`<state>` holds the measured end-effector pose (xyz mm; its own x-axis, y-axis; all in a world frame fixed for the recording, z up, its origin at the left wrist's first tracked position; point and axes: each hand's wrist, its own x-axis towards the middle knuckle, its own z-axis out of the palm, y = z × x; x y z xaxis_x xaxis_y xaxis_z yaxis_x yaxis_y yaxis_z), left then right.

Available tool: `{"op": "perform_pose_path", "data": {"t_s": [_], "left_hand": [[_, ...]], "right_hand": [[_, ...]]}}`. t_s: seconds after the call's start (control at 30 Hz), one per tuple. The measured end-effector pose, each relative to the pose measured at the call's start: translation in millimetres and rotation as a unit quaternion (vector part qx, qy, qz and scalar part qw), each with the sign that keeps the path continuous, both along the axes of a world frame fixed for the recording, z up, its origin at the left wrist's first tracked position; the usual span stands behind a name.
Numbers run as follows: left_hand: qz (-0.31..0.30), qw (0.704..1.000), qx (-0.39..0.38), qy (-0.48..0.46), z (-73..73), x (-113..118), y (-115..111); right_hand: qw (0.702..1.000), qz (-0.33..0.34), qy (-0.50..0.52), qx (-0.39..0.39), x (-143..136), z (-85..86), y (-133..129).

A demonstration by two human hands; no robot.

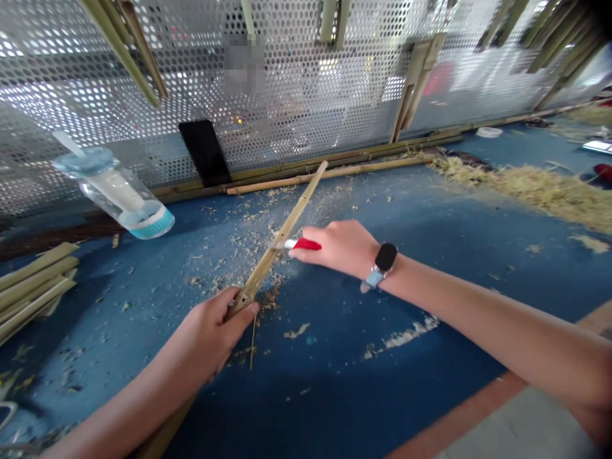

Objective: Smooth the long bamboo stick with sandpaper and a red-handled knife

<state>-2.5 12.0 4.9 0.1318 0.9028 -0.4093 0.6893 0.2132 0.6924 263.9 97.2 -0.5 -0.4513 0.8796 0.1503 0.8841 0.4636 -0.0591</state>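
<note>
- Grip, left: closed. Left hand (210, 338) is wrapped round the near part of a bamboo strip (288, 224), thumb on top beside a node; the finger undersides are hidden.
- Grip, right: closed. Right hand (342, 245) holds a knife (306, 245) by its red handle, fingers curled, no opening noted; the pale blade meets the strip partway along its length.
- Strip position: slanted over the blue table (329, 363), far end pointing towards the perforated panel (287, 108), near end running under the left forearm. Whether its far end touches the surface cannot be told.
- Right wrist: watch (386, 257) worn, dark face, light blue band.
- Debris: small shavings (224, 255) scattered about the strip, mostly to its left; heap of pale fibres (530, 191) at far right.
- Far edge: phone (205, 153) leaning on the panel, screen dark; thin bamboo pole (335, 172) lying along the panel's foot.
- Left side: clear bottle (131, 201) with blue top and base band, appearing tilted; split bamboo pieces (36, 287) stacked nearer the person.
</note>
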Motion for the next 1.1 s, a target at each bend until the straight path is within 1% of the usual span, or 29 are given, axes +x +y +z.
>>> {"op": "perform_pose_path", "data": {"t_s": [0.07,0.1,0.2,0.23,0.37,0.4,0.5,0.53,0.67,0.7,0.8,0.83,0.87,0.97,1.0,1.03,1.1], "left_hand": [[-0.001,1.000,-0.001,0.001,0.6,1,0],[-0.003,1.000,0.000,-0.001,0.8,1,0],[-0.005,1.000,0.000,-0.005,0.0,-1,1],[-0.005,1.000,-0.001,-0.005,-1.1,-2,1],[-0.010,1.000,-0.006,0.004,-7.1,-7,4],[-0.013,1.000,-0.007,0.004,-8.1,-7,4],[-0.011,1.000,-0.002,-0.009,-8.4,-7,6],[-0.007,1.000,0.000,-0.014,-8.2,-6,6],[-0.006,1.000,-0.009,-0.005,-10.0,-8,7],[-0.009,1.000,-0.011,0.001,-10.9,-9,8],[-0.011,1.000,-0.010,0.008,-11.6,-9,10],[-0.007,1.000,-0.009,0.007,-10.9,-9,9],[-0.003,1.000,-0.010,0.007,-9.8,-8,9],[-0.003,1.000,-0.006,0.012,-6.6,-7,6],[-0.007,1.000,-0.005,0.015,-6.2,-7,6],[-0.011,1.000,-0.003,0.019,-6.4,-7,5],[-0.020,0.999,0.000,0.027,-7.8,-8,5]], "right_hand": [[1.000,0.027,0.003,-0.016,2,-0.8,2],[1.000,0.022,0.000,-0.013,3,-1.4,4],[0.999,-0.033,-0.011,0.028,7,-3.1,8],[0.999,-0.033,-0.011,0.030,7,-3.6,8],[0.999,0.034,0.003,-0.003,5,-2.7,2],[0.999,0.033,-0.001,-0.006,5,-1.5,3],[0.999,-0.016,-0.026,0.018,4,3.1,10],[0.999,-0.016,-0.028,0.020,3,4.5,12],[0.998,0.055,-0.002,-0.023,1,8.1,15],[0.998,0.055,-0.005,-0.028,2,9.1,16],[0.999,0.002,-0.040,0.006,8,12.1,20],[0.999,-0.002,-0.047,0.010,9,12.7,21],[0.999,0.009,-0.047,0.005,9,13.0,21],[0.996,0.080,-0.028,-0.037,8,13.3,20],[0.995,0.086,-0.029,-0.039,9,13.7,22],[0.996,0.066,-0.040,-0.033,12,14.5,26],[0.997,-0.025,-0.072,0.010,18,16.2,34]]}}
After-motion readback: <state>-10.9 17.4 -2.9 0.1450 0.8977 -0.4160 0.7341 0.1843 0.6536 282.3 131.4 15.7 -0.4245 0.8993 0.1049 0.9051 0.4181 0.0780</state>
